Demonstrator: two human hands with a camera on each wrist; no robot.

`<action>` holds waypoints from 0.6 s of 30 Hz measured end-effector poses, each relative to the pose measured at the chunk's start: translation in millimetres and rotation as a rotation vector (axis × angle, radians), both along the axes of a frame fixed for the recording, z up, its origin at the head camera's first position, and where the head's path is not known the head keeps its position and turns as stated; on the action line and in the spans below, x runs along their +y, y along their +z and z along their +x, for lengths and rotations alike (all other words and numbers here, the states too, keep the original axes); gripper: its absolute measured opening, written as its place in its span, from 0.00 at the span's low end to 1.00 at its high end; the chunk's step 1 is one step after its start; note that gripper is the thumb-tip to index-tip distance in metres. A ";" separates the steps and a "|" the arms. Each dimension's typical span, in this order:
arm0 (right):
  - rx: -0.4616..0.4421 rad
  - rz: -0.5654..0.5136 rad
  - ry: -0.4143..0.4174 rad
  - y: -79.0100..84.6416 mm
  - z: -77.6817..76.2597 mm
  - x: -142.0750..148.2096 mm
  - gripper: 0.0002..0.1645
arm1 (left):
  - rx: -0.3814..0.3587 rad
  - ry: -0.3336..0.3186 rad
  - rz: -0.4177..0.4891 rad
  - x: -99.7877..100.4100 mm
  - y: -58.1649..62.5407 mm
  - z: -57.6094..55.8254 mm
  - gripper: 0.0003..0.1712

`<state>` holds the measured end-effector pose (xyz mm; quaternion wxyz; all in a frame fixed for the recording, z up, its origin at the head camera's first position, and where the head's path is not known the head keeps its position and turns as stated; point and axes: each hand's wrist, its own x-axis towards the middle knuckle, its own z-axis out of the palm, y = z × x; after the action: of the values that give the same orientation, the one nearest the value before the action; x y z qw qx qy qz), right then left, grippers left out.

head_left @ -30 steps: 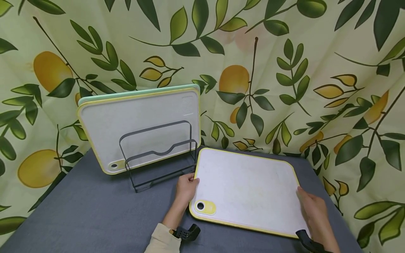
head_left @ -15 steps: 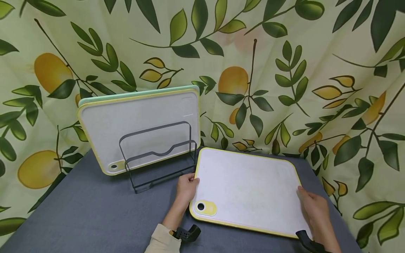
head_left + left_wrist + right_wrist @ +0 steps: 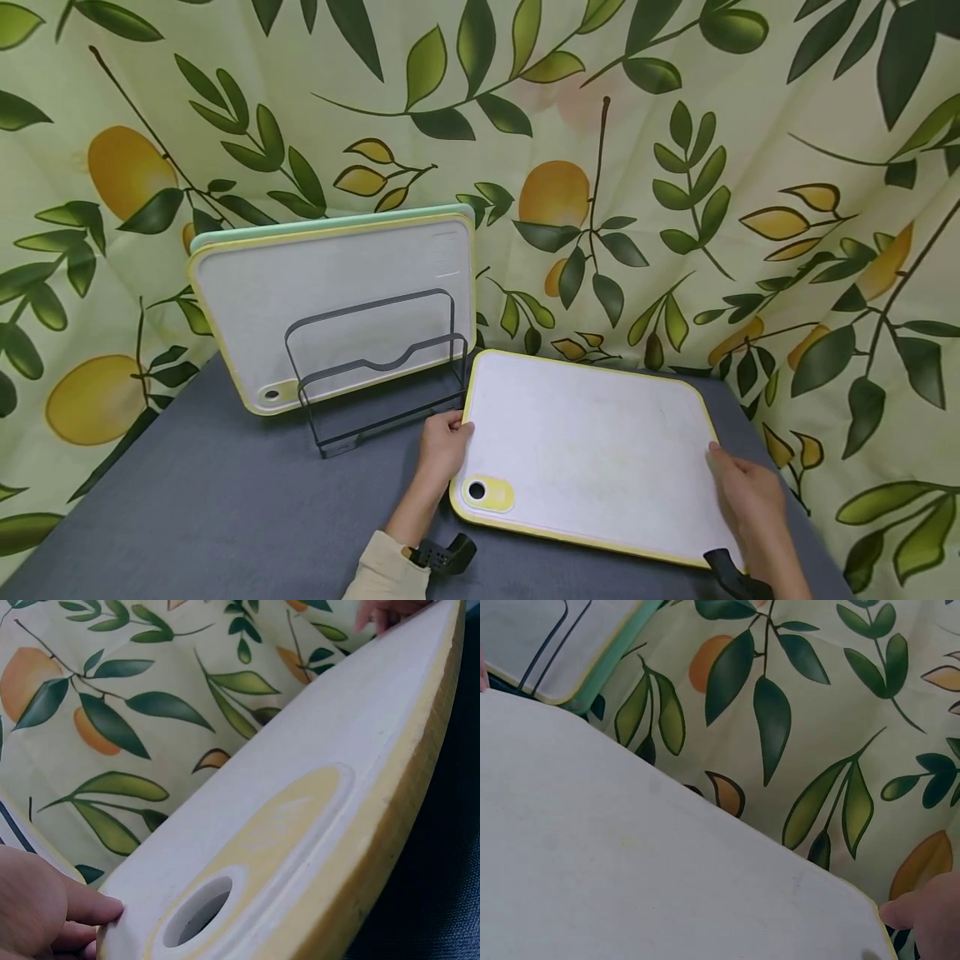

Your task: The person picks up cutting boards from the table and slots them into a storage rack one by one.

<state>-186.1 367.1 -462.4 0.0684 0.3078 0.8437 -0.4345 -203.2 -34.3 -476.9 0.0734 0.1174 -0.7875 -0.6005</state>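
A white cutting board with a yellow rim and a holed yellow corner patch is held by both hands at its short sides. My left hand grips the left edge, thumb on top and fingers beneath; the left wrist view shows that thumb at the rim near the hole. At the opposite edge my right hand grips with its thumb on the face, its other fingers mostly hidden below. The right wrist view shows the board's plain white face and the right thumb at its corner.
Left of the held board stands a dark wire rack. Another yellow-rimmed white board leans upright in it, with a mint-green board behind. Grey cloth covers the table; a leaf-and-fruit patterned curtain hangs close behind.
The held board and both hands stay nearly still. The head view shifts very slightly; the rack and its boards look unchanged.
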 end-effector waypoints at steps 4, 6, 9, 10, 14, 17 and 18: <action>0.007 0.007 0.019 2.2 1.2 -0.9 0.64 | -0.005 -0.002 0.006 -0.3 0.0 0.9 0.15; 0.016 0.021 0.030 2.8 1.6 -1.1 0.64 | -0.006 -0.004 0.008 -0.6 -0.1 1.1 0.15; 0.035 0.045 0.040 3.7 2.3 -1.1 0.63 | -0.001 -0.007 0.008 -0.8 0.0 0.9 0.15; 0.044 0.055 0.040 3.8 2.2 -1.0 0.62 | 0.003 -0.007 0.006 -0.8 0.0 0.8 0.15; 0.074 0.091 0.044 4.4 2.2 -0.1 0.61 | 0.020 -0.006 0.001 -0.8 1.2 0.2 0.16; 0.079 0.111 0.053 6.0 2.6 0.3 0.59 | 0.024 -0.005 0.000 -0.4 2.4 0.1 0.16; 0.078 0.113 0.055 6.8 2.7 0.4 0.59 | 0.024 -0.005 -0.001 -0.3 2.8 0.1 0.16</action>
<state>-183.4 367.5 -455.6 0.0298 0.2707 0.8771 -0.3956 -203.1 -34.6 -474.1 0.0815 0.1082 -0.7871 -0.6017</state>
